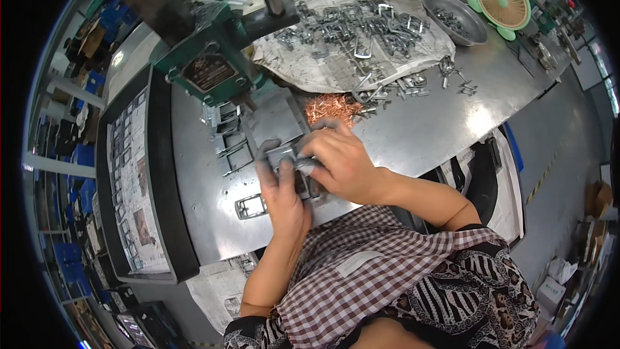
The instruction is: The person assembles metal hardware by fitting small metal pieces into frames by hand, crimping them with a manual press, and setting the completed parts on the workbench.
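Gripping a flat grey metal buckle frame [284, 154], both hands [323, 168].

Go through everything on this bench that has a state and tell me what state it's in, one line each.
left hand: closed on the metal buckle, fingertips dark with grime
right hand: gripping the same buckle from the right
metal buckle: held between both hands, just above the bench
green press: upright, nothing visibly under it
metal bowl: holds small parts
newspaper: spread flat, heaped with buckle frames
copper rivets: loose pile

One press [213, 58], one fan [502, 1], two hands [342, 165]
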### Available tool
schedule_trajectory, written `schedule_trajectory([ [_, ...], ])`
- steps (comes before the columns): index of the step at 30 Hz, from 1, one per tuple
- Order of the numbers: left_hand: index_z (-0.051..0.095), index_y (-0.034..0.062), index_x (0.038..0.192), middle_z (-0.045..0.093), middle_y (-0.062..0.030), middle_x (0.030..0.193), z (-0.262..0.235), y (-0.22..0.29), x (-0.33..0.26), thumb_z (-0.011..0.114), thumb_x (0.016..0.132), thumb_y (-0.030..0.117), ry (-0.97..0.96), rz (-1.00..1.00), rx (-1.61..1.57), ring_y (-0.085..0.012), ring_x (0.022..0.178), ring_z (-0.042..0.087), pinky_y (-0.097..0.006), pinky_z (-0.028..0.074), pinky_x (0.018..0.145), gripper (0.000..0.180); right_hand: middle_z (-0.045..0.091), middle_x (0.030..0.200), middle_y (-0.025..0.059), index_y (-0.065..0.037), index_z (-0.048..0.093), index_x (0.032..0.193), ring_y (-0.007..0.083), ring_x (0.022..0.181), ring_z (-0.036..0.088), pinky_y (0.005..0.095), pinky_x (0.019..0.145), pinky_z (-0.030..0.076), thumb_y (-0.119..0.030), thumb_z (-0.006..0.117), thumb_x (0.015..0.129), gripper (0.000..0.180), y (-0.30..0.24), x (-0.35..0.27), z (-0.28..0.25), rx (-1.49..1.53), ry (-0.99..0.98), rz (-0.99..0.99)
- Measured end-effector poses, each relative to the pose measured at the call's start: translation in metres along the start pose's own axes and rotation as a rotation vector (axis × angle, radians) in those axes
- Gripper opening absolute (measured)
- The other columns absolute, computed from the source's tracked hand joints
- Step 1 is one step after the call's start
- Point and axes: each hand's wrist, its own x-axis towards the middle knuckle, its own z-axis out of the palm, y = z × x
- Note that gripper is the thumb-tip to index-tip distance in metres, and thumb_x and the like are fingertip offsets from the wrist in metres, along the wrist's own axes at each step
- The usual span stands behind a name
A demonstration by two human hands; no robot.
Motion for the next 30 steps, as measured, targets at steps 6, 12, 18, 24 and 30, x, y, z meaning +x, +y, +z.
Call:
schedule_trajectory([
  [6, 0.045, 0.0069, 0.121, 0.055, -0.0127, 0.101, -0.037, 0.025, 0.031, 0.05, 0.084, 0.005, -0.317, 0.24, 0.685, -0.0213, 0.078, 0.057, -0.031, 0.045, 0.078, 0.038, 0.058, 0.081, 0.0091, -0.008, 0.056, 0.085, 0.0261, 0.08, 0.056, 0.0368, 0.079, 0.038, -0.027, 0.061, 0.077, 0.022, 0.035, 0.006, -0.03, -0.062, -0.411, 0.009],
  [12, 0.049, 0.0136, 0.122, 0.059, -0.019, 0.09, -0.018, 0.057, 0.062, 0.049, 0.078, 0.0, -0.449, 0.65, 1.83, -0.0305, 0.065, 0.061, -0.037, 0.049, 0.057, 0.046, 0.053, 0.096, 0.0094, -0.008, 0.058, 0.088, 0.0266, 0.09, 0.05, 0.037, 0.078, 0.038, -0.016, 0.062, 0.072, 0.018, 0.09, 0.005, -0.035, -0.736, -0.388, -0.116],
  [18, 0.045, 0.0182, 0.124, 0.056, -0.0187, 0.1, -0.024, 0.059, 0.068, 0.054, 0.077, 0.006, -0.525, 0.616, 1.904, -0.0331, 0.069, 0.06, -0.041, 0.049, 0.057, 0.049, 0.049, 0.086, 0.0106, -0.005, 0.059, 0.087, 0.0279, 0.087, 0.048, 0.0382, 0.074, 0.04, -0.017, 0.058, 0.07, 0.02, 0.077, 0.014, -0.043, -0.273, -0.302, 0.243],
  [24, 0.046, 0.014, 0.123, 0.056, -0.0208, 0.097, -0.014, 0.05, 0.076, 0.051, 0.072, 0.001, -0.628, 0.792, 1.886, -0.0319, 0.068, 0.061, -0.039, 0.049, 0.057, 0.053, 0.062, 0.077, 0.0088, -0.001, 0.059, 0.095, 0.0136, 0.069, 0.058, 0.0271, 0.062, 0.046, -0.011, 0.056, 0.073, 0.025, 0.065, 0.023, -0.047, 0.171, -0.329, 0.589],
  [30, 0.046, 0.0144, 0.122, 0.056, -0.0218, 0.1, -0.034, 0.056, 0.082, 0.05, 0.077, 0.002, -0.628, 0.712, 1.843, -0.0345, 0.068, 0.061, -0.041, 0.049, 0.057, 0.047, 0.061, 0.08, 0.0062, 0.003, 0.059, 0.096, 0.0104, 0.07, 0.055, 0.0251, 0.064, 0.045, -0.004, 0.054, 0.077, 0.021, 0.073, 0.009, -0.044, 0.412, -0.313, 0.612],
])
